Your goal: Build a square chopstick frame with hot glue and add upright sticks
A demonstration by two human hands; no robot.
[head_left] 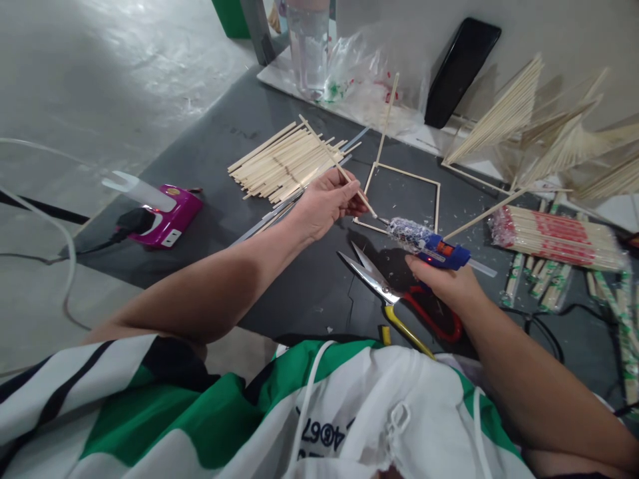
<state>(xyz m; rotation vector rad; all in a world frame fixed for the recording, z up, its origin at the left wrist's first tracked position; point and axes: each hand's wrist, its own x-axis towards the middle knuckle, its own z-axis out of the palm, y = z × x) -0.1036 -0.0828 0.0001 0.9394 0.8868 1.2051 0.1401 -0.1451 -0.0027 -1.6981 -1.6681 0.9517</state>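
My left hand (327,201) pinches a thin bamboo stick (335,163) that slants up to the left, its lower end near the nozzle of a glue gun. My right hand (446,283) is wrapped round the blue glue gun (429,245), whose foil-wrapped barrel points left at the stick's tip. Just behind them a square frame of sticks (407,174) lies on the dark mat (239,143), with one stick standing upright at its far corner. Scissors (384,287) with red and yellow handles lie open under my right hand.
A loose pile of sticks (282,166) lies at the left of the frame. A magenta power strip (167,216) with a plug sits at the mat's left edge. Packs of wrapped chopsticks (554,238) and fan-shaped stick structures (519,110) are at the right. A plastic bottle (308,46) and bag stand behind.
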